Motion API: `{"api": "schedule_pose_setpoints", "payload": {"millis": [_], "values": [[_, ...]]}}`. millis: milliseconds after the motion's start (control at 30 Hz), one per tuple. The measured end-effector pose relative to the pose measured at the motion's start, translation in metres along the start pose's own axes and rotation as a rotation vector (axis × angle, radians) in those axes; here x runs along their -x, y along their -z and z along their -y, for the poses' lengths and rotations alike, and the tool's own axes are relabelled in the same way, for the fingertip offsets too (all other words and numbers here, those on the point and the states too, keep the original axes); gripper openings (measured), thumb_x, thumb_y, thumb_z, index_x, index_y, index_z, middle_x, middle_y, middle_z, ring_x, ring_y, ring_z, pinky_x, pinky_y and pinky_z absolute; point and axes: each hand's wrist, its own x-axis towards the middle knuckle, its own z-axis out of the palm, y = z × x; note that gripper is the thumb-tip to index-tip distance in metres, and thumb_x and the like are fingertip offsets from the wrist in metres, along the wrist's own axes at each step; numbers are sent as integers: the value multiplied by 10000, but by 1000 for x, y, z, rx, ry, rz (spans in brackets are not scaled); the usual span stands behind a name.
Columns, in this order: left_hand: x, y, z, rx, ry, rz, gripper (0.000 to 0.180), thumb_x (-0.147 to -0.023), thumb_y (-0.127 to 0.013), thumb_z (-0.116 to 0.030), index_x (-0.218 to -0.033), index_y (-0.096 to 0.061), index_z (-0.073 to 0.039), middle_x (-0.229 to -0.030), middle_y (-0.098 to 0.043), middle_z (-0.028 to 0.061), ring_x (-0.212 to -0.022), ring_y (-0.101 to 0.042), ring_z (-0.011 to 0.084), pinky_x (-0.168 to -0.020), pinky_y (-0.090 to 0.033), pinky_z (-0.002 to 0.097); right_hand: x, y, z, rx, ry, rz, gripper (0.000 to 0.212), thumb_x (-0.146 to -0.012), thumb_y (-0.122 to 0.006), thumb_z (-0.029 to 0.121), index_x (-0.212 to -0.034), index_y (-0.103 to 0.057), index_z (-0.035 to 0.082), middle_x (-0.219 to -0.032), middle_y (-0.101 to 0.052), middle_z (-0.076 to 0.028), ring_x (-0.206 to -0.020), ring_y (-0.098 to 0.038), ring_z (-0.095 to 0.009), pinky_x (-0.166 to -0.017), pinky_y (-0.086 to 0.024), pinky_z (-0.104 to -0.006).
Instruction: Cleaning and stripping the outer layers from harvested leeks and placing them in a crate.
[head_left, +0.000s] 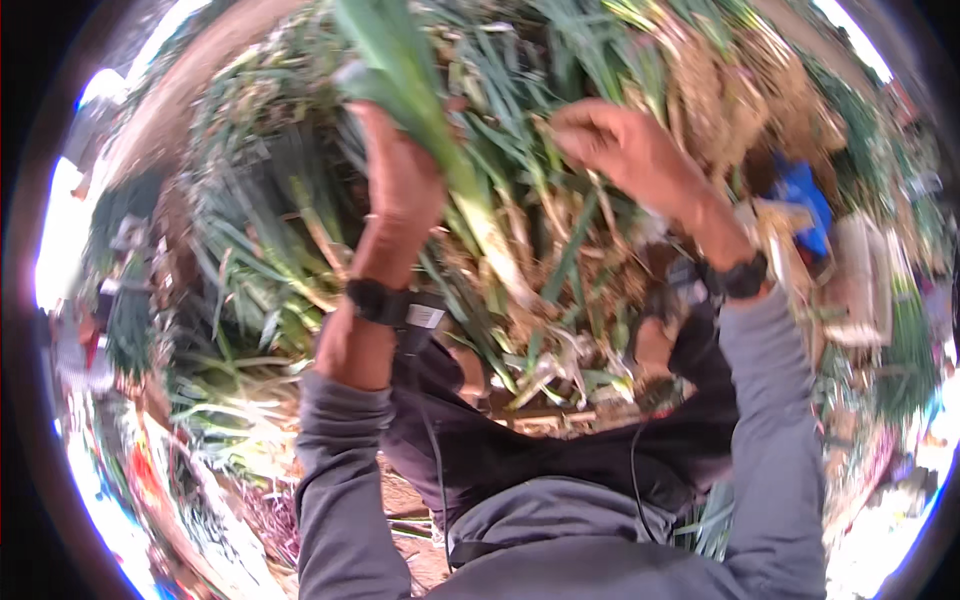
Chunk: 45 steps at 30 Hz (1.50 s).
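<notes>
My left hand is wrapped round a leek, its green leaves rising past my fingers and its white stem slanting down to the right toward a rooty end. To the right, my right hand hovers over the pile of leeks, apart from the held one. Its fingers are curled together in a pinch, slightly blurred; what they hold, if anything, cannot be made out. Beneath both hands lie more leeks with long green leaves. Loose trimmings lie on the ground between my feet.
Soil-covered leek roots are heaped at the far right. Nearer on the right are a blue plastic bag and a pale box. Pale stalks spread at the left, beside my knee. I sit low with my legs apart.
</notes>
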Motion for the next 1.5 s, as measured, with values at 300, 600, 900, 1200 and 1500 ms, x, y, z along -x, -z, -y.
{"api": "schedule_pose_setpoints", "payload": {"millis": [300,600,900,1200,1500], "values": [[-7,18,-10,169,6,210,535,-1079,-251,-481,-1422,-434,-114,-1300,-585,117,-1096,-589,273,-839,-503,395,60,95,29,-120,-285,81,417,-980,-643,335,-1183,-639,-29,-964,-702,-115,-775,-676,-124,-667,-542,-232],[-9,29,-23,223,64,370,407,-1066,-386,-343,-1392,-493,-124,-1268,-605,158,-1038,-601,255,-932,-479,399,127,177,159,469,-544,189,420,-975,-631,300,-1265,-611,-3,-954,-671,-39,-751,-635,-89,-632,-511,-237],[-3,11,-6,325,80,165,522,-1056,-351,-486,-1293,-551,-66,-1183,-636,206,-937,-606,277,-895,-490,429,200,122,81,-44,-664,13,373,-935,-666,187,-1218,-596,-45,-896,-704,-113,-703,-695,-128,-519,-557,-241],[11,-3,-5,203,190,173,598,-1048,-301,-559,-1273,-532,-56,-1060,-651,166,-865,-590,234,-826,-514,378,74,-90,5,-392,-354,-40,460,-1007,-590,284,-1291,-554,-75,-993,-698,-153,-843,-681,-167,-681,-561,-253],[13,-25,21,189,207,162,498,-1024,-492,-480,-1289,-494,-58,-1136,-610,125,-905,-600,208,-843,-524,355,26,-117,-20,-502,-147,-380,207,-916,-706,86,-1093,-694,-21,-992,-662,-55,-854,-627,-140,-767,-529,-241]]}}
